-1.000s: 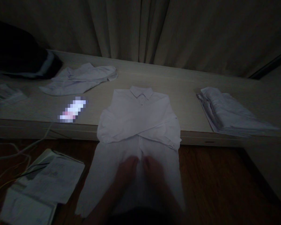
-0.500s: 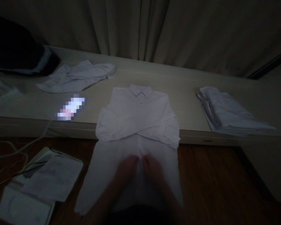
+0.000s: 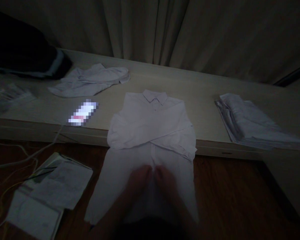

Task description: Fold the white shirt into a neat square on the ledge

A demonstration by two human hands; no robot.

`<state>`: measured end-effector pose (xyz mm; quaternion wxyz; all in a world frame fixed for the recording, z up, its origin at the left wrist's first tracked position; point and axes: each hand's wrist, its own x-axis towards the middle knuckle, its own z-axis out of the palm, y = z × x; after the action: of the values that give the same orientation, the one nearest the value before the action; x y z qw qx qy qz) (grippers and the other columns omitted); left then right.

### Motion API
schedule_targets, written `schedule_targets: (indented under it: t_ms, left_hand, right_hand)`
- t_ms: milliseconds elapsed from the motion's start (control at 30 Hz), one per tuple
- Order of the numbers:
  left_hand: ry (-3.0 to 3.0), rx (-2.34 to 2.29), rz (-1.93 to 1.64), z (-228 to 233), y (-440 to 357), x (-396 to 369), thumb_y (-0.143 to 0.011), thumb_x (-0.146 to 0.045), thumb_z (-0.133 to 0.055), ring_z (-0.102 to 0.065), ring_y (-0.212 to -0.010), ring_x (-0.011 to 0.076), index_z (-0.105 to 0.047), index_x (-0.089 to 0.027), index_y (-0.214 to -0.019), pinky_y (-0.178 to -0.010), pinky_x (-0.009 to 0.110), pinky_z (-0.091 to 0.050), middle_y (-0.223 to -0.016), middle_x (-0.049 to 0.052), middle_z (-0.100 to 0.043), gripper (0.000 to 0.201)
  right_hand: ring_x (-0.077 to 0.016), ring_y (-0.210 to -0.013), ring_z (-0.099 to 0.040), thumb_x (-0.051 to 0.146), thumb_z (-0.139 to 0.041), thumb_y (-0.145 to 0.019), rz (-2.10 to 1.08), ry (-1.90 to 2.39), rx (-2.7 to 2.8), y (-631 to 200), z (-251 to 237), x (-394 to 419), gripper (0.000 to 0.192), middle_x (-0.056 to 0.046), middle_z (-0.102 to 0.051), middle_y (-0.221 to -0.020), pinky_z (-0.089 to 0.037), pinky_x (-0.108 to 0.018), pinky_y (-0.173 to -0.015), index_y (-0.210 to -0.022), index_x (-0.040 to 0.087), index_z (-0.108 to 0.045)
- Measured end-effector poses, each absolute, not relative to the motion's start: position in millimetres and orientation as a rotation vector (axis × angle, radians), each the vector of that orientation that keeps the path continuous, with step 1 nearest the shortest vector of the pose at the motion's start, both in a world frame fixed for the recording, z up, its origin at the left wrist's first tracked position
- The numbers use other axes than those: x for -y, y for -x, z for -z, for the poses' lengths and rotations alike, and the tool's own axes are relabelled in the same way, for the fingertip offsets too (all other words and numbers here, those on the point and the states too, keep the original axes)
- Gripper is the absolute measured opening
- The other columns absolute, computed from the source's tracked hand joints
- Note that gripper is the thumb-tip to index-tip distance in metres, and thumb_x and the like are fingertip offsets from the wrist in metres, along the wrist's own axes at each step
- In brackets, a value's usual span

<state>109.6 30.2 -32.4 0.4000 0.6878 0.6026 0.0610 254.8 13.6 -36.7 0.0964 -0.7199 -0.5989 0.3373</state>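
Observation:
A white button-up shirt (image 3: 150,123) lies front side up, its collar towards the curtain and both sleeves crossed over the chest. Its upper half rests on the pale ledge, while the lower half extends past the front edge towards me. At the button strip below the crossed sleeves, my left hand (image 3: 140,178) is closed with its fingers pinching the cloth. Right beside it, my right hand (image 3: 165,178) is closed on the same strip from the other side. The dim light hides the exact fingertips.
A stack of folded white cloth (image 3: 250,120) sits on the ledge (image 3: 202,96) at right. To the left are a crumpled white garment (image 3: 90,80), a lit phone (image 3: 83,112) with a cable, and a dark bag (image 3: 22,50). Papers (image 3: 62,183) and cables lie on the floor.
The whole view has shifted slightly, so everything sits a little further right. Both hands stay at the same place on the shirt's button strip.

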Motion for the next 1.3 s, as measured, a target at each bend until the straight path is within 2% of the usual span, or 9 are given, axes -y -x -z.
schedule_targets:
  t_ms: [167, 667, 1100, 1300]
  left_hand:
    - [-1.760, -1.514, -0.117, 37, -109, -32, -0.091, -0.033, -0.031, -0.060, -0.087, 0.0157, -0.062, -0.021, -0.098, -0.082, 0.030, -0.043, -0.097, 0.008, -0.066, 0.034]
    - [-1.687, -1.505, -0.199, 31, -107, -31, -0.091, -0.034, -0.029, -0.059, -0.103, 0.0188, -0.062, -0.020, -0.104, -0.096, 0.033, -0.042, -0.110, 0.009, -0.067, 0.038]
    - [-1.713, -1.451, -0.290, 30, -104, -31, -0.089, -0.032, -0.033, -0.060, -0.099, 0.0181, -0.063, -0.019, -0.105, -0.094, 0.033, -0.044, -0.109, 0.008, -0.068, 0.037]
    - [-1.630, -1.455, -0.246, 27, -104, -32, -0.087, -0.038, -0.038, -0.061, -0.091, 0.0179, -0.064, -0.020, -0.095, -0.086, 0.031, -0.045, -0.100, 0.007, -0.069, 0.033]
  right_hand:
    - [-0.0156, -0.080, -0.060, 0.034, -0.034, -0.093, -0.991, 2.095, 1.807, -254, 35, -13, 0.033, -0.007, -0.069, -0.095, -0.039, -0.026, -0.071, -0.093, 0.021, -0.063]
    - [-0.0159, -0.086, -0.062, 0.036, -0.037, -0.092, -1.045, 2.007, 1.781, -259, 42, -11, 0.031, -0.005, -0.070, -0.098, -0.043, -0.027, -0.076, -0.098, 0.022, -0.064]
    - [-0.0159, -0.084, -0.062, 0.042, -0.041, -0.092, -0.995, 2.017, 1.816, -255, 39, -10, 0.031, -0.004, -0.070, -0.094, -0.041, -0.026, -0.072, -0.099, 0.022, -0.063]
    - [-0.0145, -0.077, -0.061, 0.038, -0.035, -0.094, -0.936, 2.026, 1.952, -252, 46, -7, 0.031, -0.004, -0.069, -0.092, -0.039, -0.026, -0.067, -0.098, 0.022, -0.062]
